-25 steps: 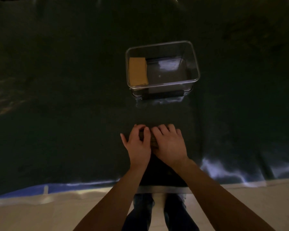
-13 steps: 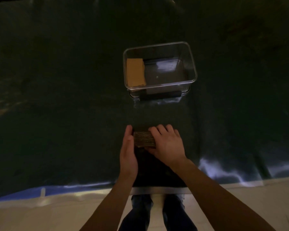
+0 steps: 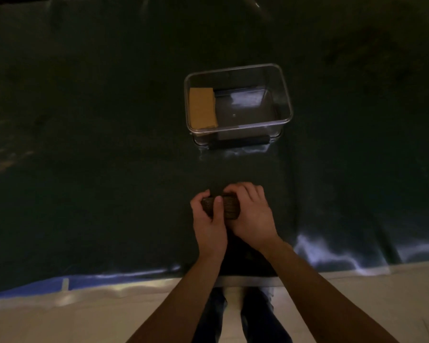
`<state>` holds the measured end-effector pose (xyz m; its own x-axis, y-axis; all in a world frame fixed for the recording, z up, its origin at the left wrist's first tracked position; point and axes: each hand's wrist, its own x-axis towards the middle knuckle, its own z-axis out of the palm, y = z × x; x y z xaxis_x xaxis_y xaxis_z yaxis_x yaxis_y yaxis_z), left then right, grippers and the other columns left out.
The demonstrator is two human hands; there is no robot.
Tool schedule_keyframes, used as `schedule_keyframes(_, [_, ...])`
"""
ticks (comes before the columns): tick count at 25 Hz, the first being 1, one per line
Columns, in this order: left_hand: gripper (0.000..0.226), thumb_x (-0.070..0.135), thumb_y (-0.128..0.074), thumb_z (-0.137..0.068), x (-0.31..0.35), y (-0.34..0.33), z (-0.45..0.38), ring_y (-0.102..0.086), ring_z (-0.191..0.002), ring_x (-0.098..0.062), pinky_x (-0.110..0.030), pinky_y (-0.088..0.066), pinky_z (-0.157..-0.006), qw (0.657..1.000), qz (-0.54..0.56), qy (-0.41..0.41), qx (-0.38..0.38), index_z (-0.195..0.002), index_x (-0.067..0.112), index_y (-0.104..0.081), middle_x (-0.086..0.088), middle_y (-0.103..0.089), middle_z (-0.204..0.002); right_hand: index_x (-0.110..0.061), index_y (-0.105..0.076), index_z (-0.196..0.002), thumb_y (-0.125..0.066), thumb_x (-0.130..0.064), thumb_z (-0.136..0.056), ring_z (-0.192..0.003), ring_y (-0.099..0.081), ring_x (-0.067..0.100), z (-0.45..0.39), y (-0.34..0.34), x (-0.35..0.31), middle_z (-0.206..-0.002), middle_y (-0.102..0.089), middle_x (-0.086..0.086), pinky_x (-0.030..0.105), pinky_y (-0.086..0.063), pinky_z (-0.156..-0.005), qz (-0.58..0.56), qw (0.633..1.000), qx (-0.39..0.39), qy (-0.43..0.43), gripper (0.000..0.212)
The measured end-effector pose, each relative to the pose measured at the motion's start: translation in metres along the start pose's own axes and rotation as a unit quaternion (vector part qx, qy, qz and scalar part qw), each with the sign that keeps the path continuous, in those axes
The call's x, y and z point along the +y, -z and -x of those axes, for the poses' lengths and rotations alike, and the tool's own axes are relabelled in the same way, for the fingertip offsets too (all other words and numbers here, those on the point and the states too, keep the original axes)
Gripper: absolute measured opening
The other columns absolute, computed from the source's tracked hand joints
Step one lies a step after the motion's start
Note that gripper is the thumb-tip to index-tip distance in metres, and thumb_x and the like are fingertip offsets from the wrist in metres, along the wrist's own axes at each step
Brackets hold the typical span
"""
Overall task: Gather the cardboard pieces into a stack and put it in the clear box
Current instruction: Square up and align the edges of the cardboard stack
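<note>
A stack of cardboard pieces (image 3: 229, 207) shows its dark ribbed edge between my two hands, low on the dark table cover. My left hand (image 3: 208, 219) wraps its left end, thumb across the front. My right hand (image 3: 252, 214) covers the right end and top with curled fingers. The clear box (image 3: 286, 100) stands farther back, straight ahead. Inside it, at the left side, lies a tan cardboard stack (image 3: 202, 107); the remainder of the box floor is bare.
A dark cloth (image 3: 97, 169) covers the table, with a shiny wrinkled front edge. Below it are the pale floor and my legs (image 3: 233, 315). The box has a black latch (image 3: 238, 143) on its near side.
My left hand, flat against the stack's left end half a second ago, has now closed around it. The right hand stays on the stack. The view shifted slightly.
</note>
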<state>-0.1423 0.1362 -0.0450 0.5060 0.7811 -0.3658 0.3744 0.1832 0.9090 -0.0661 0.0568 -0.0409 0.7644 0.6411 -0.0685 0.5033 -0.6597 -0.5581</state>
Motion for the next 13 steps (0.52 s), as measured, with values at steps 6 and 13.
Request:
schedule_keyframes(6, [0.030,0.024,-0.055,-0.100,-0.008,0.010,-0.001,-0.060,-0.103,0.001,-0.004,-0.047,-0.078,0.999,-0.020,-0.043,-0.018,-0.128,0.017,-0.048,0.005,-0.058,-0.124,-0.020,-0.050,-0.130,-0.074,-0.047,-0.077,-0.107,-0.060,0.023,0.034,-0.006,0.028,-0.124,-0.060,0.001,0.038,-0.052,-0.088,0.007,0.995,0.006,-0.102,0.064])
schedule_keyframes(13, [0.032,0.027,-0.052,-0.101,-0.002,0.005,-0.004,-0.063,-0.097,-0.006,-0.009,-0.051,-0.074,0.999,-0.015,-0.028,-0.021,-0.132,0.019,-0.046,-0.003,-0.062,-0.117,-0.021,-0.043,-0.119,-0.069,-0.064,-0.075,-0.090,-0.070,0.020,0.014,0.004,0.021,-0.108,-0.070,-0.001,0.034,-0.054,-0.068,0.046,0.991,-0.044,-0.118,0.067])
